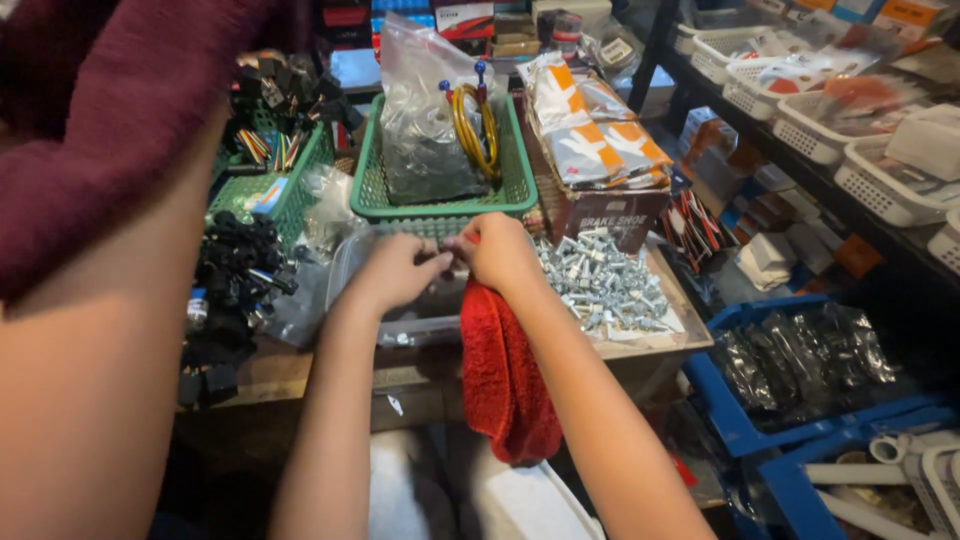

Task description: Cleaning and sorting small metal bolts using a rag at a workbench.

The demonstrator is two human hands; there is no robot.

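1. Two hands were brought together over a clear plastic tray (pixel 352 262), the left hand (pixel 397 270) and the right hand (pixel 497 250) with fingertips pinched around something too small to be made out.
2. A red cloth (pixel 505 375) was trapped under the right wrist and was draped over the front edge of the wooden table (pixel 290 370).
3. Little open room was left: a green basket (pixel 440 205) was set just behind the hands, a heap of silver bolts (pixel 603 283) just to the right, and a pile of black parts (pixel 235 265) to the left.
4. Blue crates (pixel 745 425) were stood below the table's right edge.
5. The tray's contents were hidden by the hands, and the left of the view was blocked by another person's maroon sleeve (pixel 110 110).
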